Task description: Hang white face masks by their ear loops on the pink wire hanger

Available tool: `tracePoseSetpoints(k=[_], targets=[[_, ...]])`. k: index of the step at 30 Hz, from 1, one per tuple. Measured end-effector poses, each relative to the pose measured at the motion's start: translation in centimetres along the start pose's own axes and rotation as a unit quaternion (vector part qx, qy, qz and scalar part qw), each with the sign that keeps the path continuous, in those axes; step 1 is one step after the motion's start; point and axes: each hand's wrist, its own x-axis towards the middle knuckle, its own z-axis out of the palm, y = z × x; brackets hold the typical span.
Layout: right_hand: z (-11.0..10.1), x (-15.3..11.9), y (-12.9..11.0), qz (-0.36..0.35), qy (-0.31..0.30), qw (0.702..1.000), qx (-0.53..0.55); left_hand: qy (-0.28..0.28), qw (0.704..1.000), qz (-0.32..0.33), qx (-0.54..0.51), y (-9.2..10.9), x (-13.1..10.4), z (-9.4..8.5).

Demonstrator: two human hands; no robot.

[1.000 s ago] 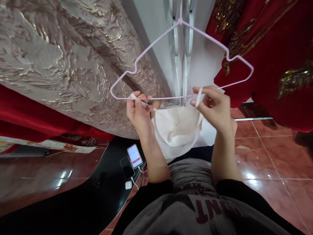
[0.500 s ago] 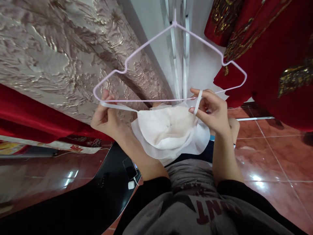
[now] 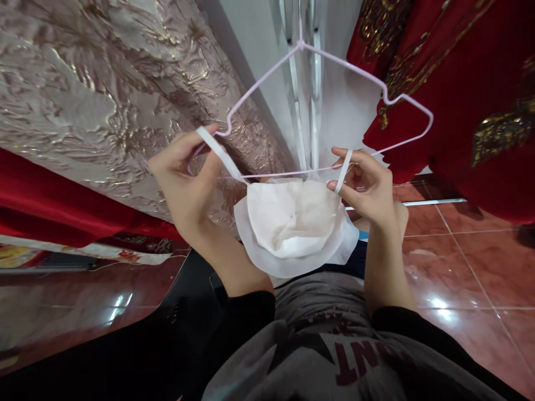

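Observation:
A pink hanger point(image 3: 346, 65) hangs in front of me, its right end higher and its lower left corner behind my left hand. Below its bottom bar is a white layered garment point(image 3: 295, 220) with a sheer outer layer. My left hand point(image 3: 190, 172) holds the garment's left strap point(image 3: 219, 151) stretched up over the hanger's left end, fingertips near the hanger's notch. My right hand point(image 3: 365, 181) has the right strap point(image 3: 343, 171) looped around its thumb and forefinger, which are spread, beside the bottom bar.
Shiny pinkish embossed fabric point(image 3: 104, 100) hangs at the left, red cloth with gold sequins point(image 3: 451, 122) at the right. White metal rails point(image 3: 307, 111) stand behind the hanger. A black glossy surface point(image 3: 167, 323) lies at lower left, above red floor tiles point(image 3: 468, 267).
My left hand has risen and moved right, pulling the left strap up to the hanger's shoulder. The hanger has tilted and shifted slightly right, and the garment moved right. My right hand barely moved.

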Motion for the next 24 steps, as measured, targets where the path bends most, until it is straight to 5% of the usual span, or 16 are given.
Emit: tracePoseSetpoints(k=[3, 7, 9, 12, 13, 16, 19, 21, 24], targets=[[0.0, 0.2, 0.1, -0.006, 0.005, 1.000, -0.004, -0.096, 0.985, 0.047, 0.134, 0.9, 1.5, 1.3], [0.0, 0.2, 0.7, -0.017, 0.031, 0.999, -0.023, -0.172, 0.970, 0.072, 0.156, -1.2, 2.1, 1.0], [0.1, 0.2, 1.1, -0.030, 0.039, 0.998, -0.026, -0.116, 0.982, 0.085, 0.119, -3.3, 1.4, 0.4], [0.2, 0.3, 1.3, -0.052, 0.036, 0.998, -0.032, 0.099, 0.995, 0.006, 0.000, -6.7, -1.1, 0.4], [0.3, 0.3, 1.3, -0.057, 0.031, 0.997, -0.032, 0.132, 0.990, -0.029, -0.048, -7.6, -2.1, 0.9], [0.7, 0.1, 1.1, -0.074, 0.014, 0.996, -0.037, 0.091, 0.985, -0.085, -0.123, -9.3, -4.8, 3.0], [0.7, -0.3, 1.7, -0.098, 0.024, 0.993, -0.060, 0.044, 0.986, -0.063, -0.147, -9.4, -6.1, 4.8], [-0.1, -0.5, 3.0, -0.126, 0.108, 0.984, -0.069, 0.046, 0.987, -0.038, -0.150, -8.8, -6.2, 5.3], [-3.1, -0.2, 6.0, -0.181, 0.335, 0.924, -0.028, 0.068, 0.987, -0.031, -0.140, -7.7, -6.1, 5.4]])
